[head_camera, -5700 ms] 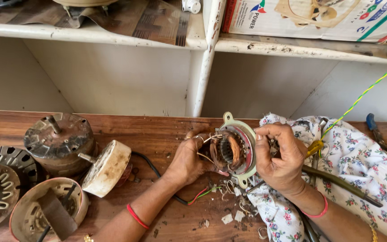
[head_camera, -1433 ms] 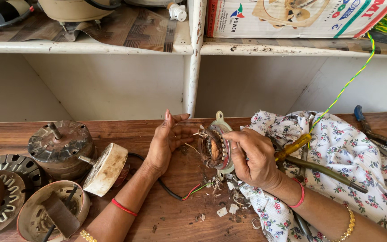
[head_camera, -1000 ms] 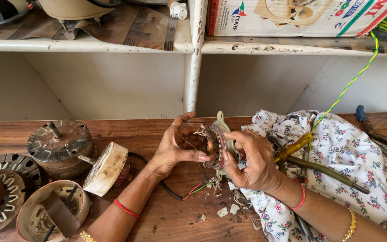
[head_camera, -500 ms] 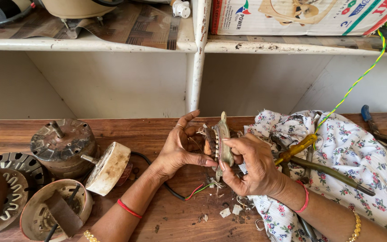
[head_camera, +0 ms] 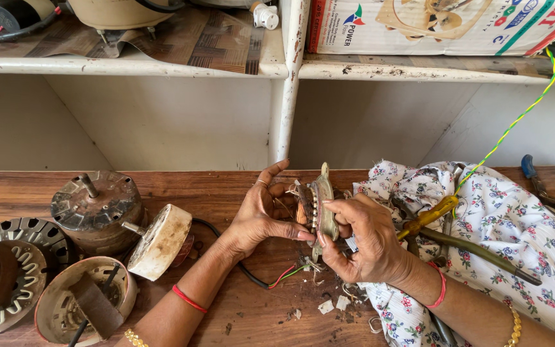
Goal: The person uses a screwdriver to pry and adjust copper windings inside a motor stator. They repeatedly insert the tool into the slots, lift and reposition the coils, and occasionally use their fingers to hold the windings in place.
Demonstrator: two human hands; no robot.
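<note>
Both my hands hold a small motor stator edge-on above a wooden bench. It is a metal ring with copper windings and loose wires. My left hand cups its winding side, thumb pressed against the lower part. My right hand grips the metal frame from the right, fingers curled around the rim. Red and green leads trail from it down to the bench.
Left on the bench lie a rusty motor housing, a cream motor cap, ribbed rotor plates and a bowl-shaped cover. A floral cloth with a yellow-handled tool and blue-handled pliers lies right. A shelf runs above.
I turned the stator from facing me to edge-on. My left hand went from open beside it to cupping its winding side. My right hand shifted its grip on the frame.
</note>
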